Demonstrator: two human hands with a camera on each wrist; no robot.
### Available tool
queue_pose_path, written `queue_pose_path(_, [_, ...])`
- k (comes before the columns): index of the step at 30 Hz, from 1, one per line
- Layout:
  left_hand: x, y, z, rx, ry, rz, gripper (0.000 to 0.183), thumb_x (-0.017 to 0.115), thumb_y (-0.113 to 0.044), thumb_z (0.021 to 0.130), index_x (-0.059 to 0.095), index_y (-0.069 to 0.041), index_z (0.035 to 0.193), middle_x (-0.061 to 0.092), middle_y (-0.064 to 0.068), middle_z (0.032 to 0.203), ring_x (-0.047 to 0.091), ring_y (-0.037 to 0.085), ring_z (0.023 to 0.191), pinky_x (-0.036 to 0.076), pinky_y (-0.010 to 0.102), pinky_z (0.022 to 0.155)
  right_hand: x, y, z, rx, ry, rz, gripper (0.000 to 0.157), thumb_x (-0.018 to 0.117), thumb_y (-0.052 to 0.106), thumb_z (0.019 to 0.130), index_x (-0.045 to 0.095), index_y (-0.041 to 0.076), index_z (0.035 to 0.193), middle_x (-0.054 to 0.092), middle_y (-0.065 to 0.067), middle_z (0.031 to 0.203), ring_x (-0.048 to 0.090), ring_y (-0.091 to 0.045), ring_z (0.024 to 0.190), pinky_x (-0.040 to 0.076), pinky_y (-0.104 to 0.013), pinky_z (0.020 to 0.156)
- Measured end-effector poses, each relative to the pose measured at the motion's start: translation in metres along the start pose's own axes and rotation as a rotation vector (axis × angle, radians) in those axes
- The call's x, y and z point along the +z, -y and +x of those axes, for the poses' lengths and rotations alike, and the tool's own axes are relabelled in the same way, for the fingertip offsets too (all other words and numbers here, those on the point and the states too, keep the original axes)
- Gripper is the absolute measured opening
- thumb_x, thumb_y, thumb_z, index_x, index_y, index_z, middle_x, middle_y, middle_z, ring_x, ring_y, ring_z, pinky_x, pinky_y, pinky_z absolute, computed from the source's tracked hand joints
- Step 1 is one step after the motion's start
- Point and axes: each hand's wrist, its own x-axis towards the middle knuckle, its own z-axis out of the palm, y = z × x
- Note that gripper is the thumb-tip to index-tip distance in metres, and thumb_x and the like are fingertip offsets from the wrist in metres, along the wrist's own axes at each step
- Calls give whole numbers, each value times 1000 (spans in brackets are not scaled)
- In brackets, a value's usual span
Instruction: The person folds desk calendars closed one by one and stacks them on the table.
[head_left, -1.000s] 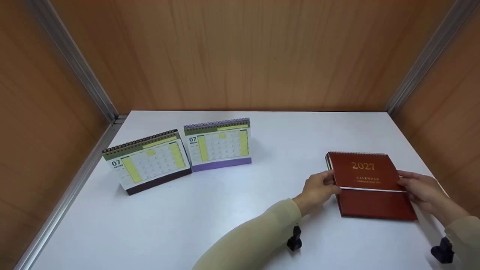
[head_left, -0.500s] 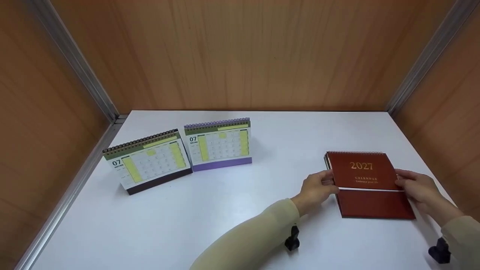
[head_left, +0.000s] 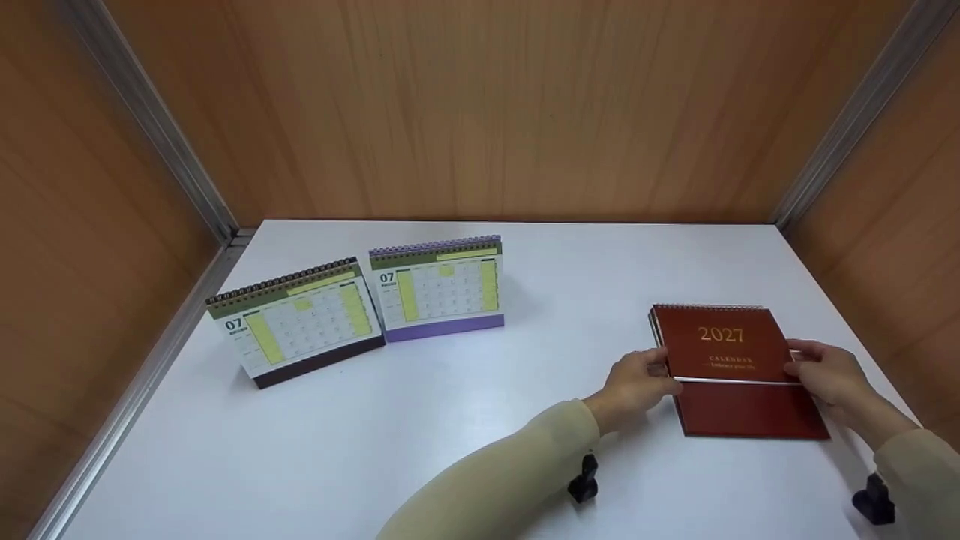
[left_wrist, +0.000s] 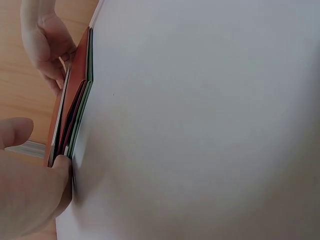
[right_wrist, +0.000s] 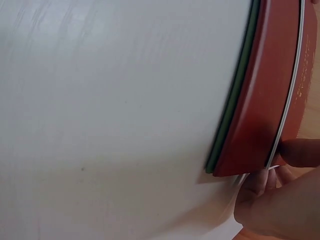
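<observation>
A red desk calendar [head_left: 750, 409] with "2027" in gold on its cover lies low at the right of the white table. My left hand [head_left: 634, 386] grips its left edge, with the thumb near the cover's white lower edge. On the opposite edge, my right hand [head_left: 831, 375] pinches the cover side with the thumb on top and fingers partly hidden below. Beneath the red front board, dark green layers [right_wrist: 234, 100] show in the right wrist view. From the left wrist, the calendar's boards [left_wrist: 80, 65] appear slightly spread apart at the side.
Two calendars on month "07" stand propped at the left: one with a black base [head_left: 322, 362], one with a purple base [head_left: 446, 328]. They stand side by side. Wooden panels [head_left: 525, 112] enclose the white table [head_left: 450, 450] at the back and sides.
The red calendar and my right hand have shifted slightly left. My left hand stays at the calendar's left edge, a touch lower. Both standing calendars keep their places.
</observation>
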Motion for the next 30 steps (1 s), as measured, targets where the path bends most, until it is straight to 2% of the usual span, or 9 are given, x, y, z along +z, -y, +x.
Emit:
queue_pose_path(6, [-2,-4,0,-1,43,43,53,71,-2,83,60,-13,133,69,-7,101,60,1,90,48,27,87,-3,0,1,-10,16,-28,63,46,17,101,19,-9,151,35,-34,143,51,-36,118,50,-20,76])
queue_pose_path(10, [-4,-5,-1,-14,57,49,50,71,-3,82,62,-14,131,69,-7,106,59,3,98,45,28,93,-6,3,0,-21,53,-49,64,45,14,100,16,-10,151,35,-35,143,52,-33,117,51,-23,79])
queue_pose_path(13, [-7,-6,-2,-19,59,66,51,72,-6,82,62,-16,132,69,-8,112,59,6,108,44,34,99,-9,10,-1,-16,82,-49,69,43,20,101,7,-11,151,29,-39,146,47,-43,124,52,-35,91])
queue_pose_path(16, [-15,-6,-5,-28,56,86,53,73,-12,83,61,-20,134,65,-9,121,60,8,111,46,38,100,-10,22,-4,-27,76,-86,78,41,29,102,-5,-12,150,12,-42,150,26,-54,136,38,-58,106])
queue_pose_path(19, [-31,-6,-11,-30,41,102,55,72,-15,84,58,-19,137,61,-6,129,62,9,108,49,36,97,-6,36,-8,-108,-13,-180,82,44,32,101,-5,-13,149,5,-46,148,13,-61,136,25,-73,103])
queue_pose_path(23, [-61,-11,-19,-15,3,107,53,71,-16,88,56,-20,139,59,-4,132,60,8,110,51,31,93,2,56,-12,-262,-153,-304,77,49,30,100,8,-12,150,15,-45,146,15,-62,135,24,-78,98])
queue_pose_path(26, [-89,-17,-27,16,-27,109,50,68,-16,90,56,-21,139,59,-3,132,58,10,113,51,31,93,6,71,-14,-329,-174,-312,74,49,32,101,14,-8,152,20,-42,148,20,-60,135,26,-77,98])
queue_pose_path(30, [-126,-25,-39,103,-76,145,48,64,-14,93,54,-19,140,57,-1,135,54,16,120,49,31,96,12,86,-19,-370,-177,-256,70,48,33,102,19,-3,153,25,-35,151,28,-56,134,30,-72,100])
